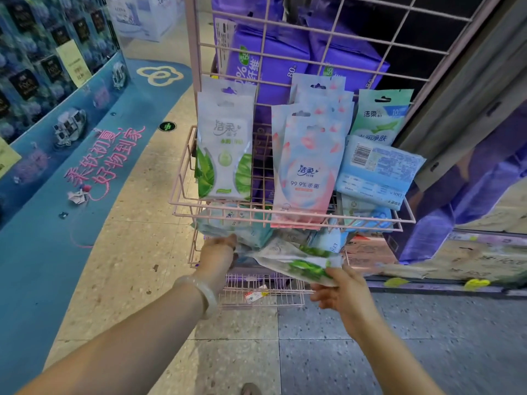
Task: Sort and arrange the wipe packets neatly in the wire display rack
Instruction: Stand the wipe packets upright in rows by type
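The pink wire rack [288, 216] has an upper basket where green-leaf packets [225, 146] stand at the left and pink packets [308, 166] stand in the middle. Light-blue packets [376, 172] lie tilted at the right. In the basket below lies a jumble of packets [245, 229]. My left hand [218, 258] reaches into that lower basket and its fingers are hidden among the packets. Just in front of the lower basket, my right hand [339, 292] pinches a green-leaf packet [302, 265] by its near end.
Large purple wipe packs [273, 55] are stacked behind the rack's grid back. A lowest pink wire shelf [262, 289] near the floor holds a small tag. A blue floor display [71, 132] stands to the left, and a grey panel [456, 89] to the right.
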`<state>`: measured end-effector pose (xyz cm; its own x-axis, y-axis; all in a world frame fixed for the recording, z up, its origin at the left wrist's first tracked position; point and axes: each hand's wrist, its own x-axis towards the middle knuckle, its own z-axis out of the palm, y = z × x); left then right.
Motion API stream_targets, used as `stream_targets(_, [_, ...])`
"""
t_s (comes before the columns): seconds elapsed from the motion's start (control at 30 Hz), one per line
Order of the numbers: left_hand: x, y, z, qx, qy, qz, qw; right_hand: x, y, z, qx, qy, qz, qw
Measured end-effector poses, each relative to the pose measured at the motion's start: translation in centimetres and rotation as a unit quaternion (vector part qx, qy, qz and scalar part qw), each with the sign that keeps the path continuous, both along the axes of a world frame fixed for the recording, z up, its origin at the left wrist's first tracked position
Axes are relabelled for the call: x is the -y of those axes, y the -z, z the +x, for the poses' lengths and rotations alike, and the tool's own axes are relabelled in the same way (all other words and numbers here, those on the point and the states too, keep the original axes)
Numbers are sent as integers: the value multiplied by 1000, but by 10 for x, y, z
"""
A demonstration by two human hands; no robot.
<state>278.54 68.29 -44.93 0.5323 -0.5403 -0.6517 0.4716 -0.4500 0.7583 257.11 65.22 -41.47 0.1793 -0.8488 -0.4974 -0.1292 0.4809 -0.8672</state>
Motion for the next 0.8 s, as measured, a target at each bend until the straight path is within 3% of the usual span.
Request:
stream_targets(0.17, [-52, -12, -46, -184, 112, -58, 975, -36, 18, 0, 72, -28, 41, 996])
stream_targets(0.23, [-56, -8, -56, -215, 96, -88, 968, -50, 30, 12, 89, -62, 71, 992])
stream_targets(0.33, [-60, -6, -52, -191, 30, -93, 977, -62, 39, 24, 46, -115, 118, 985])
stream_targets(0.43, [-69, -2, -35, -140, 35, -70, 987, -56, 39, 23, -26, -111, 146, 983])
stream_targets(0.6, [-74, -5, -31, -182, 114, -60, 975, -48, 32, 33, 70, -55, 200, 976])
stream_targets(0.8, [-83, -2, -43, -179, 32, -64, 981, -67, 23, 38, -6, -176, 188, 966])
